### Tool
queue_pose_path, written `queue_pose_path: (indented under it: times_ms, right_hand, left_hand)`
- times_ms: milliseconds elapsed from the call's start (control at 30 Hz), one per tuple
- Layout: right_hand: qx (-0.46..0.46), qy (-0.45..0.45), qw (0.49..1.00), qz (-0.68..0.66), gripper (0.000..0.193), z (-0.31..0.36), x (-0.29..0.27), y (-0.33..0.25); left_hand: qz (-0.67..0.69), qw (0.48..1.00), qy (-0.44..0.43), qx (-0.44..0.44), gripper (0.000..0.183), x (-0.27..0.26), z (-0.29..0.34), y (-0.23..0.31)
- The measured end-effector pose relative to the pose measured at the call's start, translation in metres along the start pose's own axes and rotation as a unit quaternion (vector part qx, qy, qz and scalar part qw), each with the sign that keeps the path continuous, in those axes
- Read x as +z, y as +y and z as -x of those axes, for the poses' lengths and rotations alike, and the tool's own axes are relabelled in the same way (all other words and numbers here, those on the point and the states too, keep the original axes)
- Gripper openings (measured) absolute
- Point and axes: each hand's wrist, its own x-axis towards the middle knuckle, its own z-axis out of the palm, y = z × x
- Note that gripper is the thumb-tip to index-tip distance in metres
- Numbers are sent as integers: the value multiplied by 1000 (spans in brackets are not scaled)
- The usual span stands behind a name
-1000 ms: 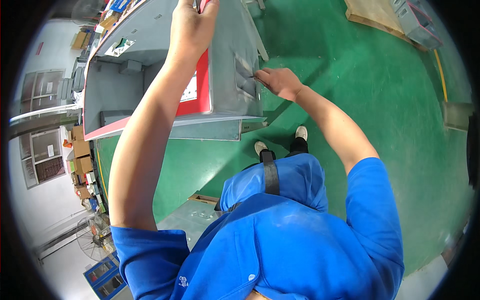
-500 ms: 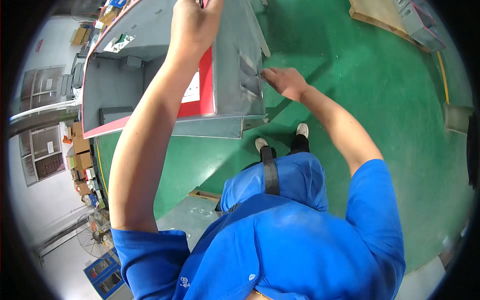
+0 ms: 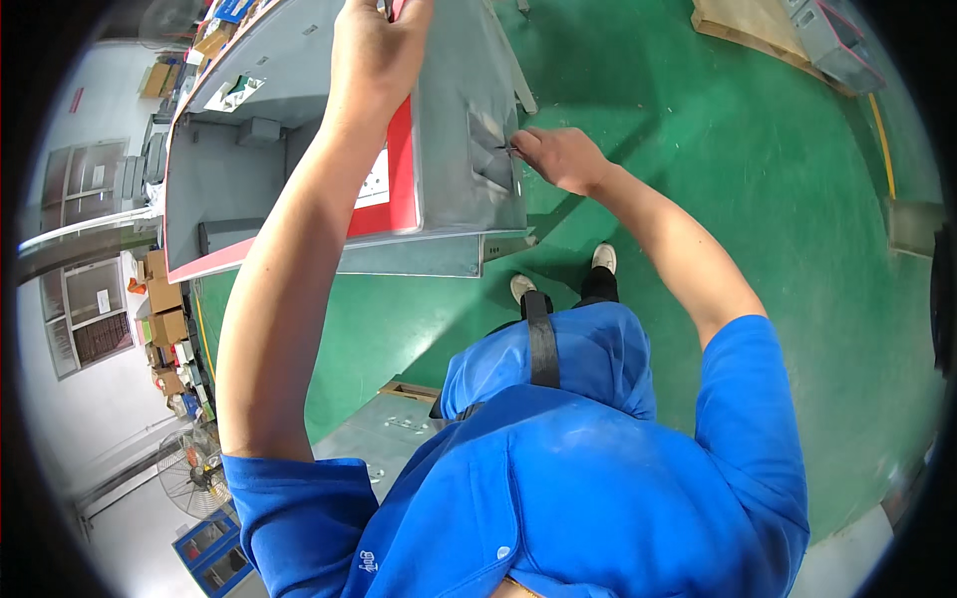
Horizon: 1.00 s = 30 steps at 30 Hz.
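Cabinet (image 3: 446,164) beside right-hand fingers (image 3: 527,144)

The left hand (image 3: 377,55) reached over the red edge (image 3: 402,164) of a grey cabinet (image 3: 445,189), its fingertips cut off by the view's top. The right hand (image 3: 563,159) pinched a thin dark piece (image 3: 507,149) at the recess (image 3: 486,164) in the cabinet's side. Green floor (image 3: 718,199) lay below, a fan (image 3: 205,466) and cardboard boxes (image 3: 167,329) to the left.

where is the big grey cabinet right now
In the head view, the cabinet spans upper left to upper centre, with the left forearm crossing in front and the right hand by its right side.
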Motion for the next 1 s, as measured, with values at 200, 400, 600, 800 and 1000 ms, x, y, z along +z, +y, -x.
queue_pose_path:
  times_ms: [200, 400, 600, 800, 1000]
  right_hand:
    - [-4, -6, 999, -36, 18, 1, 6, 3]
    - [18, -49, 998, -26, 13, 4, 9, 8]
    - [47, -95, 994, 12, 17, 8, 3, 8]
    - [92, -130, 986, 52, 21, 12, 0, -10]
    - [49, -66, 992, 95, 13, 22, 7, -18]
  left_hand:
    - [-2, 1000, -2, 5, 14, 0, -1, 2]
    - [-92, 995, -18, -46, 29, -9, -5, 5]
    - [-94, 992, -3, -86, 30, -6, 4, 19]
    - [-24, 999, 3, -39, 21, -2, -1, -1]
    - [-106, 994, -1, -40, 31, -8, -3, 5]
